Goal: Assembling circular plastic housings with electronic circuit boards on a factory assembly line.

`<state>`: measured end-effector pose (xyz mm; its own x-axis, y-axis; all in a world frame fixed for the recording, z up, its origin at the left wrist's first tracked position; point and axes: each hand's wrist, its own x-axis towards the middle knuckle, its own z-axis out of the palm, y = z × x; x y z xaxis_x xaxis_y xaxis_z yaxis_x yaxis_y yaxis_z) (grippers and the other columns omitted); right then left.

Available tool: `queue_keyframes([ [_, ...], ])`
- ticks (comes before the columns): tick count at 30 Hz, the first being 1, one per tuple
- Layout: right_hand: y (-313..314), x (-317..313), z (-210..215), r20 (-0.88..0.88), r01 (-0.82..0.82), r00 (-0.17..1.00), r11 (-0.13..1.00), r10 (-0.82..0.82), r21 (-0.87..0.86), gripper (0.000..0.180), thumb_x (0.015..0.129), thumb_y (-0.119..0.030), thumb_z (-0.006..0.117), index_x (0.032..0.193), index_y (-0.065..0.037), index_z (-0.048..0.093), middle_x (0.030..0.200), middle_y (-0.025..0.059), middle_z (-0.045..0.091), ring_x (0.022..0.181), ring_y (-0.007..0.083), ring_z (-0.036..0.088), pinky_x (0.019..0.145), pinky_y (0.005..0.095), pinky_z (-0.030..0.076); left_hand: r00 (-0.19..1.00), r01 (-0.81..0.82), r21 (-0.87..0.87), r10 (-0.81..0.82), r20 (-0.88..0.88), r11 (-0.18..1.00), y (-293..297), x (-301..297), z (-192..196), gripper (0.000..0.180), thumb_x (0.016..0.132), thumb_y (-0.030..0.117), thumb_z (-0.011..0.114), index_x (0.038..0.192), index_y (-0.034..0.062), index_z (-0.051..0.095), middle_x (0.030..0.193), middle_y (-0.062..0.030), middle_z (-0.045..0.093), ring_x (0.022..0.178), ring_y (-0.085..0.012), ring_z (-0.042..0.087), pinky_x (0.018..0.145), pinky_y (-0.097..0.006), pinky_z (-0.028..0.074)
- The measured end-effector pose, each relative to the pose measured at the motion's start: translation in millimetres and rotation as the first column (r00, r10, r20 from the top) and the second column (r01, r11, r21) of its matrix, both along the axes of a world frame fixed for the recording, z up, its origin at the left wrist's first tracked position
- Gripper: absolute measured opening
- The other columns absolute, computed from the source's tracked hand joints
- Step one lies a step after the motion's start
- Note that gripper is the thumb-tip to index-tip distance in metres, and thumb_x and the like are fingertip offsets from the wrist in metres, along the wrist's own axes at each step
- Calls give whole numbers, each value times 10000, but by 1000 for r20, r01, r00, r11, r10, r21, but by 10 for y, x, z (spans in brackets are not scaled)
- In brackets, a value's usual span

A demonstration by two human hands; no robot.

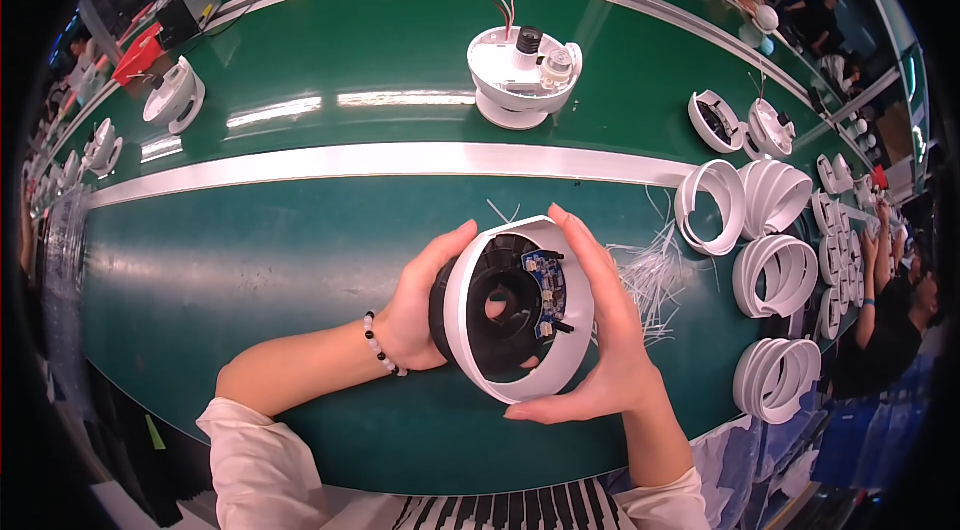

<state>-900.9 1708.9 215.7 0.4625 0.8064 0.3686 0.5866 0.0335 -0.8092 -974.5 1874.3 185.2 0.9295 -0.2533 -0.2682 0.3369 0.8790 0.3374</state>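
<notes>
Between my hands, above the green work table [300, 300], is a white plastic ring housing [575, 350] with a black round inner part [480, 330] inside it. A small blue circuit board [550, 292] with two black posts sits at the inner right side. My left hand [415, 305] wraps the black part from the left, its thumb on the upper edge; some of its fingers are hidden behind. My right hand [610, 340] curves round the white ring from the right, with fingers at the top and bottom of the rim.
Thin white strips [650, 280] lie heaped right of my hands. Stacked white rings [775, 275] line the table's right side. Beyond a pale rail [400, 162], a white camera-like unit [525, 80] stands on the green belt [380, 50]. At far right a co-worker's arm [868, 280] reaches up.
</notes>
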Motion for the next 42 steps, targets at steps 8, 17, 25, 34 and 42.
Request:
queue_keyframes([
  [8,104,-102,-36,51,21,998,1000,-21,12,1128,384,-249,821,1298,12,213,1323,227,228,1213,299,285,973,375,255,999,-13,-6,13,-46,1000,73,-57,-18,468,843,417,321,1012,53,561,979,-116,581,859,-228,557,784,-356,444],
  [17,184,-181,-68,-95,-27,995,995,37,100,1147,397,-246,829,1305,-4,172,1329,220,206,1205,308,287,969,388,257,998,62,-96,-61,14,993,236,-124,-43,472,819,458,368,1038,72,528,980,-130,563,906,-279,535,801,-522,414],
  [25,377,-357,-109,265,102,961,993,-81,-65,1089,432,-311,797,1275,18,191,1284,259,221,1147,426,289,915,470,291,996,44,-66,-39,78,997,277,-207,-124,668,818,595,227,1157,63,447,1124,-105,496,998,-210,499,867,-342,406],
  [34,503,-503,-143,249,200,952,977,-176,-72,1103,417,-379,801,1234,76,216,1225,244,293,1083,395,361,887,442,326,969,69,-4,-66,240,998,432,-406,-276,670,801,580,325,1212,53,377,1179,-115,451,1068,-217,463,907,-357,385],
  [42,675,-735,-487,91,340,936,940,-340,22,1214,408,-346,818,1279,48,68,1259,236,236,1124,329,354,921,392,310,997,-7,-3,7,82,1000,452,-483,-168,433,733,186,468,1120,-5,434,1046,-143,526,931,-228,540,825,-350,444],
])
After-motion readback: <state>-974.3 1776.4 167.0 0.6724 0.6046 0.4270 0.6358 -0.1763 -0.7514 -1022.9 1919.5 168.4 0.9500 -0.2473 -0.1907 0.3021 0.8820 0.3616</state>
